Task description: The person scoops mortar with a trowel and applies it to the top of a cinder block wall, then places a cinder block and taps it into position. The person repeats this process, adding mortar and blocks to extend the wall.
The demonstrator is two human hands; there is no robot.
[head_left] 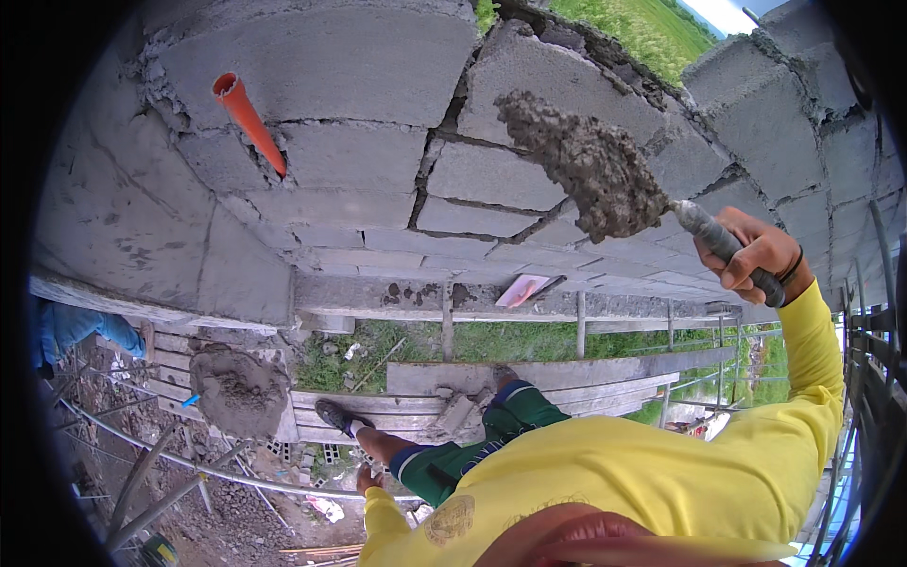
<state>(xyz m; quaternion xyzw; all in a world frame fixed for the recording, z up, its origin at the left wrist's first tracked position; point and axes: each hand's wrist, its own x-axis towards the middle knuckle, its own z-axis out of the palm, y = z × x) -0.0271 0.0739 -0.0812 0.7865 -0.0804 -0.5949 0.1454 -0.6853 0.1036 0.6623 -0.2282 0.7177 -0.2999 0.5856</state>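
My right hand (751, 255) is closed round the grey handle (709, 230) of a trowel, held up at the right in front of the block wall (331, 156). Thick wet mortar (590, 165) covers the trowel's blade. An orange pipe (248, 118) sticks out of the wall at upper left. Below the trowel, a pale pink flat tool (520, 290) rests on the ledge at the wall's foot. My left hand (368, 480) hangs low beside my leg, small in view, its finger shape unclear. A mound of mortar (236, 387) sits on a board at lower left.
I stand on scaffold planks (576, 373) with broken block pieces (458, 413). Metal tubes (142, 468) run along the left and right edges. Grass and rubble lie below. A person in blue trousers (90, 326) is at the far left, beside the grey plastered wall (142, 208).
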